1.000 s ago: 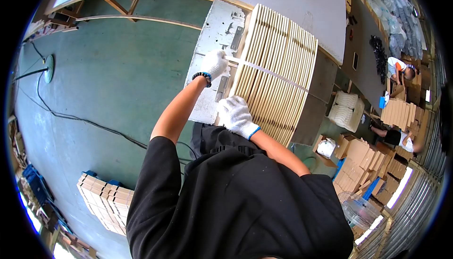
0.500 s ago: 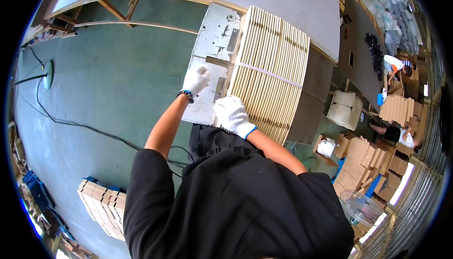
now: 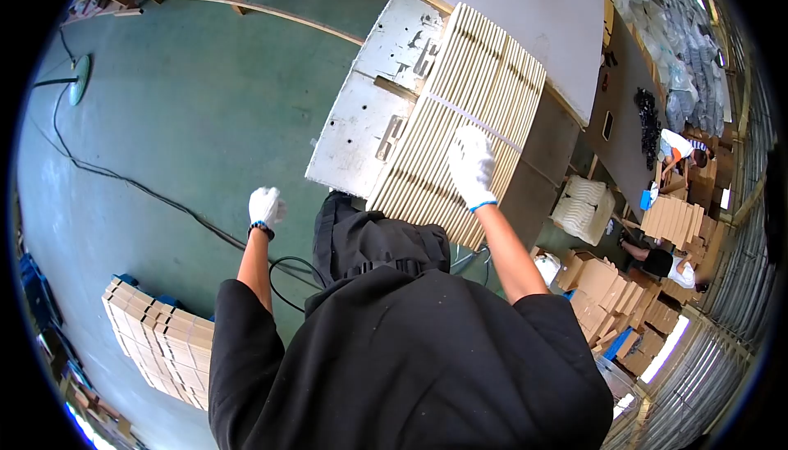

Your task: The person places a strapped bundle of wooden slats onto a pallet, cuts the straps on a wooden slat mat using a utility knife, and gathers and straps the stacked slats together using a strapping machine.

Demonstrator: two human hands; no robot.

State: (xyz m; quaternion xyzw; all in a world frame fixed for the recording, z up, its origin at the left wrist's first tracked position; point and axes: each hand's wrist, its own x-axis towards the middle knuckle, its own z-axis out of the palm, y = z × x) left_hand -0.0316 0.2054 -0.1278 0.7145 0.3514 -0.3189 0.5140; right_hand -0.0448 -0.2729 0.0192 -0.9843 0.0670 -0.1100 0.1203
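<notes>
My right hand (image 3: 474, 164), in a white knitted glove with a blue cuff, lies over a bundle of pale slats or folded panels (image 3: 439, 150). Its fingers are extended, touching or just above the top edges. A light strap (image 3: 472, 115) runs across the bundle beyond my fingertips. Away to the left, above the green floor, my left hand (image 3: 267, 206) is in a matching glove with its fingers curled in; nothing shows in it. The bundle stands beside a worn white board (image 3: 349, 134) with metal hinge-like plates.
A large grey table (image 3: 525, 7) lies ahead. At lower left are strapped stacks of pale pieces (image 3: 160, 339). Black cables (image 3: 156, 194) cross the floor. A white bundle (image 3: 583, 210) stands at right, near cardboard (image 3: 603, 294). Two people (image 3: 677, 150) are at far right.
My left hand has swung back and left, away from the white board. My right hand has moved right from the bundle's near left edge onto its top. The view has shifted slightly.
</notes>
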